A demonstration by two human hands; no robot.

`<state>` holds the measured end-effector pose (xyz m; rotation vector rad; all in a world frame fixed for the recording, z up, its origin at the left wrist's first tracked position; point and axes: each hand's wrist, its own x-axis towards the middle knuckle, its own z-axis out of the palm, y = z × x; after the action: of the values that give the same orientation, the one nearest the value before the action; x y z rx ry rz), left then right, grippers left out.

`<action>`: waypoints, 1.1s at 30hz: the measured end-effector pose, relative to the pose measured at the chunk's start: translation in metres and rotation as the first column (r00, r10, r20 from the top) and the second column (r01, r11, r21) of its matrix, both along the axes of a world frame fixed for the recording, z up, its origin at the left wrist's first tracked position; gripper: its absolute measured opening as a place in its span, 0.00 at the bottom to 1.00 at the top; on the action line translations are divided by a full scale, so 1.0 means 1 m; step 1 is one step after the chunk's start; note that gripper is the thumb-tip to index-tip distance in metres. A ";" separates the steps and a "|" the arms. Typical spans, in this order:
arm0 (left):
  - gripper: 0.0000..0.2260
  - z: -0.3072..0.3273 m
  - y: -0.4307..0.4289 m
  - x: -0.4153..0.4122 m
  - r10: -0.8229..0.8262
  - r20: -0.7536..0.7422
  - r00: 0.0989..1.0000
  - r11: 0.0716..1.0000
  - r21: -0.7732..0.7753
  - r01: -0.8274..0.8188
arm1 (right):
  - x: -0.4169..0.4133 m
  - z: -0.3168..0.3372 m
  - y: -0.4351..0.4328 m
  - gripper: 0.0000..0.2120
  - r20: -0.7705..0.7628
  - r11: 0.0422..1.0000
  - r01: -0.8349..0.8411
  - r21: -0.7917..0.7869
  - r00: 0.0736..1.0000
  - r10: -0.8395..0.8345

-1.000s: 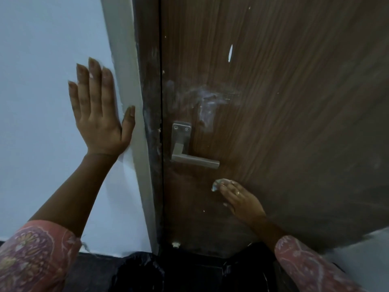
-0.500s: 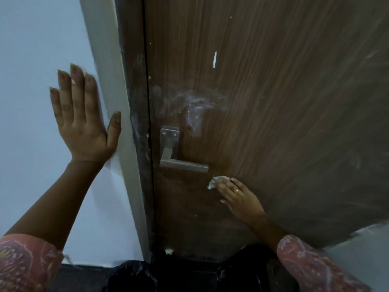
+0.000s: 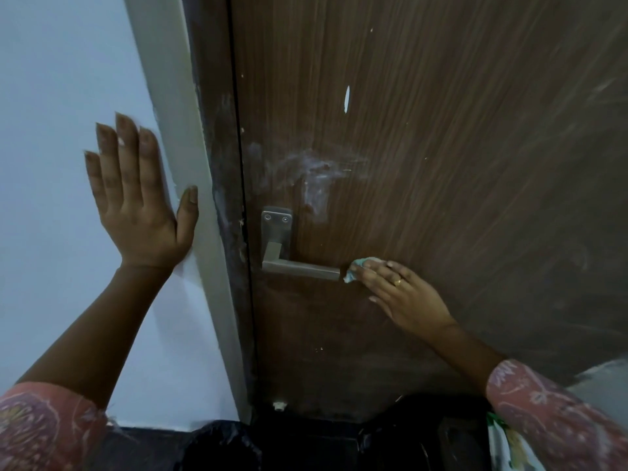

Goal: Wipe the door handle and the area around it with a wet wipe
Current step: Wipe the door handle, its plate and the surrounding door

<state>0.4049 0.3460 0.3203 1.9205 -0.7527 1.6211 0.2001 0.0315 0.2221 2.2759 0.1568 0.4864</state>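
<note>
A brushed-metal door handle (image 3: 299, 268) sits on a brown wood-grain door (image 3: 424, 164), its lever pointing right from a rectangular backplate. My right hand (image 3: 404, 294) presses a bunched pale green wet wipe (image 3: 356, 266) against the door right at the lever's free end. The wipe shows only past my fingertips. A whitish smear (image 3: 316, 178) marks the door above the backplate. My left hand (image 3: 136, 205) lies flat and spread on the white wall, thumb against the door frame, holding nothing.
The pale door frame (image 3: 176, 147) runs down between the wall (image 3: 51, 96) and the door. A dark floor and a black plastic bag (image 3: 221, 447) lie at the bottom. A small white chip (image 3: 347, 98) marks the door higher up.
My right hand has slid the wipe up from below the lever to the lever's tip. My left hand stays flat on the wall.
</note>
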 end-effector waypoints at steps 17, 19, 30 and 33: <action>0.31 -0.001 0.000 0.002 0.020 0.011 1.000 1.000 0.004 -0.020 | 0.038 0.088 0.036 0.26 0.148 0.992 -0.106 -0.070 0.982 0.116; 0.31 0.000 -0.001 0.002 0.018 0.017 1.000 1.000 0.004 -0.018 | 0.045 0.106 0.050 0.24 0.246 0.996 -0.079 0.038 0.967 0.067; 0.31 0.000 0.001 0.001 0.021 0.010 1.000 1.000 0.009 -0.021 | 0.049 0.102 0.063 0.28 -0.019 0.987 -0.100 0.125 0.994 0.103; 0.31 0.001 0.001 0.001 0.031 0.005 1.000 0.999 0.020 -0.031 | 0.056 0.119 0.073 0.29 0.144 0.986 -0.066 0.152 0.989 0.044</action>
<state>0.4058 0.3473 0.3213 1.9525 -0.7469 1.6426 0.2560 0.1044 0.3411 2.3850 0.1148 0.7084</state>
